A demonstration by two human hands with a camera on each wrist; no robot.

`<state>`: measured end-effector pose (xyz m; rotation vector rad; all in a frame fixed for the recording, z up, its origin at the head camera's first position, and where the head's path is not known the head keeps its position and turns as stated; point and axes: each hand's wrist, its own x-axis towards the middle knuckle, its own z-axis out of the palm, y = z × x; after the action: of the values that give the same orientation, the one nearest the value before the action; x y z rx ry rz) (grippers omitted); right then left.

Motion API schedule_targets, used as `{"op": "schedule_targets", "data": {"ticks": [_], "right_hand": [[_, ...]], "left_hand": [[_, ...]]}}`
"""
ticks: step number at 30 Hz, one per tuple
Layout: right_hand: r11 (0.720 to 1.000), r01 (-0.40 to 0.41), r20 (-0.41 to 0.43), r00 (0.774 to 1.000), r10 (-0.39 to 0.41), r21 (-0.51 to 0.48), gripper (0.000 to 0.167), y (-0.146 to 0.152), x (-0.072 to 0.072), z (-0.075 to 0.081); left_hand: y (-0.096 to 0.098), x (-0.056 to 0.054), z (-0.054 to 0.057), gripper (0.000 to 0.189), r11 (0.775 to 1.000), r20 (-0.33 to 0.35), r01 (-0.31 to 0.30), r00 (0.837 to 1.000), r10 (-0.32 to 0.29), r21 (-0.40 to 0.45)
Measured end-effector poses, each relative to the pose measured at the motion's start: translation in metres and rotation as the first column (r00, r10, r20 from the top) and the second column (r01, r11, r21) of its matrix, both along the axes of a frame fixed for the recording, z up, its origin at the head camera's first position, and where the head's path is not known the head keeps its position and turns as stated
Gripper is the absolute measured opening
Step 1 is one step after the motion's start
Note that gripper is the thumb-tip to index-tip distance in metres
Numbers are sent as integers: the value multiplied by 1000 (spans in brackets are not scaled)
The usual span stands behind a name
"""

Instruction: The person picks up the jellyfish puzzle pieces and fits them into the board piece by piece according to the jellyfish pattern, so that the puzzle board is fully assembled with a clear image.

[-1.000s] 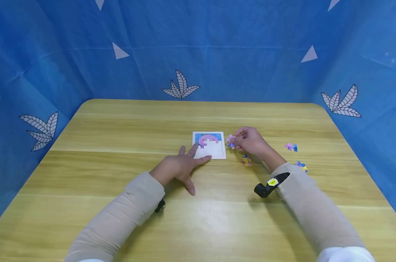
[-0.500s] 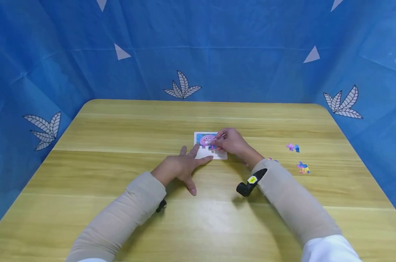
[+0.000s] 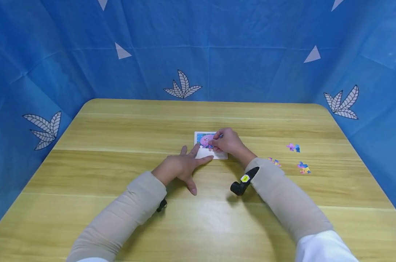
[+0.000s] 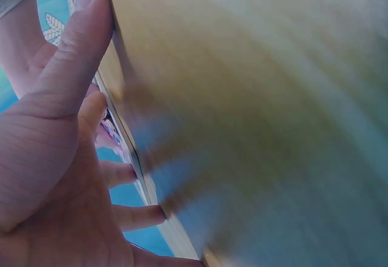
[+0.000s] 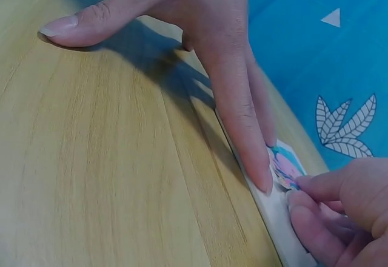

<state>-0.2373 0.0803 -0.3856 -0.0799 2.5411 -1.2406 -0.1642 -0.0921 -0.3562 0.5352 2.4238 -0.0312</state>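
A white jigsaw board (image 3: 220, 156) lies mid-table, with a pink figure on blue pieced along its upper part. My left hand (image 3: 179, 167) is spread, its fingertips resting on the board's left and near edges. Over the board, my right hand (image 3: 230, 142) pinches a small puzzle piece (image 3: 210, 147) between thumb and fingers, against the pink figure. In the right wrist view, the piece is mostly covered by fingertips. The left wrist view has the left hand (image 4: 54, 176) with straight fingers reaching the board's edge.
Loose puzzle pieces lie to the right on the wooden table (image 3: 119, 127): a pink and blue one (image 3: 293, 147), a yellow and blue one (image 3: 304, 167), and more colour (image 3: 275, 162) beside the right sleeve. A blue curtain (image 3: 243, 72) stands behind the table.
My right hand has moved left from beside the board to over it, carrying the puzzle piece to the pink figure. The left hand has stayed in place on the board.
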Motion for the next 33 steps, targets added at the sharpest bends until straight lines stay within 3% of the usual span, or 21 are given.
{"op": "schedule_targets", "data": {"ticks": [13, 23, 28, 33], "right_hand": [[996, -4, 49, 999, 0, 92, 26, 3, -10, 1], [978, -18, -11, 1000, 20, 209, 36, 9, -15, -2], [977, -15, -12, 1000, 18, 212, 38, 9, -13, -2], [980, -29, -64, 997, 43, 199, 37, 8, -10, -4]], "left_hand": [[2, 0, 1, 119, 1000, 2, 8, 1000, -8, 6], [3, -1, 1, 119, 1000, 4, -3, 1000, 3, 0], [2, -1, 1, 120, 1000, -1, -7, 1000, 7, 10], [0, 1, 1, 119, 1000, -2, -12, 1000, 12, 14]]}}
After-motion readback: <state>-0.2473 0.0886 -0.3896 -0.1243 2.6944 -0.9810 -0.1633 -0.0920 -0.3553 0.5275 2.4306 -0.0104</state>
